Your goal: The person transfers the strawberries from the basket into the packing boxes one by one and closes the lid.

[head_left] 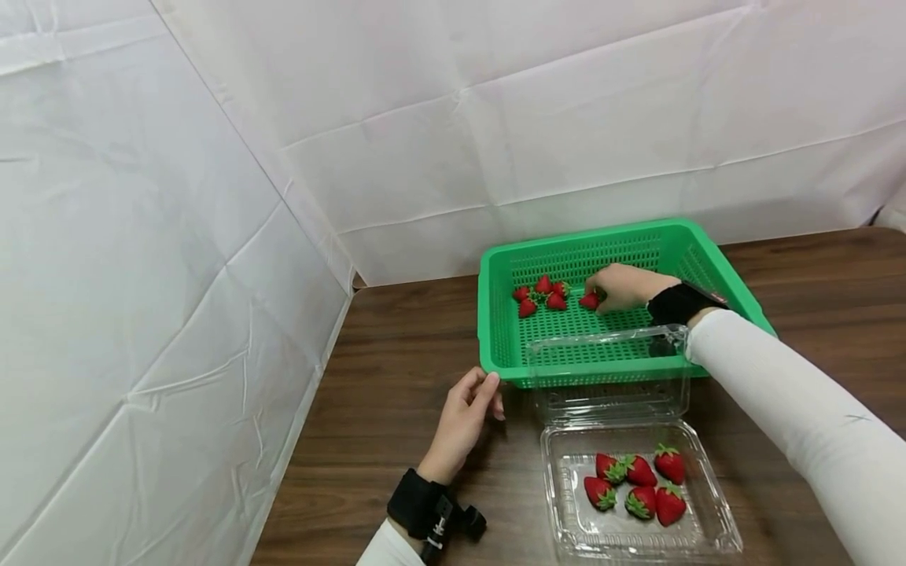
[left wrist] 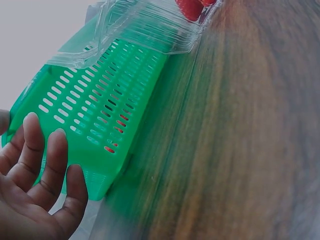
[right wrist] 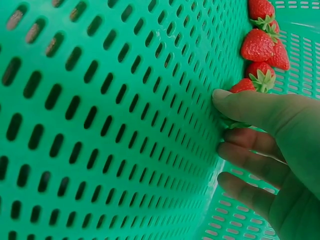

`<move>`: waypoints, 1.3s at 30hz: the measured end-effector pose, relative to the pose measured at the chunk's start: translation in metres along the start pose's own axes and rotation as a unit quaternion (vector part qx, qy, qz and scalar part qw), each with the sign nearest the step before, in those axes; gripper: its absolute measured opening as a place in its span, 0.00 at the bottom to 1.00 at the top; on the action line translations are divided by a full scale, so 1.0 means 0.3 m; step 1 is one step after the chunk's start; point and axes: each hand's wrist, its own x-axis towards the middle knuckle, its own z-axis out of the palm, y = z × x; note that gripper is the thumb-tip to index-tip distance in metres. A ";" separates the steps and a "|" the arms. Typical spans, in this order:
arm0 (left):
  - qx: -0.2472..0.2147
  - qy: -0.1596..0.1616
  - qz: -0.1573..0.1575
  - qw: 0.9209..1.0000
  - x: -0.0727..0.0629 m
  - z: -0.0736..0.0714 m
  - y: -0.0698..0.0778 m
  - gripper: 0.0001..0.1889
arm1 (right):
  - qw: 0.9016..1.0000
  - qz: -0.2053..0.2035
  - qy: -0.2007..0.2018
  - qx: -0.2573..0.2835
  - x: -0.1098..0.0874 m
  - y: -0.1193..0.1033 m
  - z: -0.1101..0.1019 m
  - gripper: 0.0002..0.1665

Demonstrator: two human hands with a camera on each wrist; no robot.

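Pinching a strawberry [head_left: 588, 302] inside the green basket [head_left: 484, 314], the right hand [head_left: 624, 285] has thumb and fingers about its leafy end while the left hand [head_left: 456, 428] grips the basket's corner; fruit judged light, easily bruised, best held gently at its broad shoulders.

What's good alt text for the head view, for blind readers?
A right hand pinches a strawberry in a green basket near more strawberries. The left hand is at the basket's corner; six strawberries lie in an open clear box.
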 end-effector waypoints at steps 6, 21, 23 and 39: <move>0.002 -0.003 0.004 1.000 -0.004 -0.003 -0.003 0.25 | 1.000 0.005 -0.001 0.007 -0.001 -0.005 0.004 0.19; 0.001 -0.003 0.002 1.000 -0.005 -0.009 -0.007 0.23 | 1.000 0.012 0.001 0.022 0.010 -0.006 0.008 0.20; 0.001 -0.004 0.006 1.000 -0.002 -0.007 -0.009 0.23 | 1.000 0.011 0.002 0.025 0.008 -0.005 0.004 0.20; -0.013 -0.019 0.016 1.000 0.027 0.034 -0.017 0.27 | 0.998 0.045 -0.012 0.047 -0.037 0.022 -0.037 0.22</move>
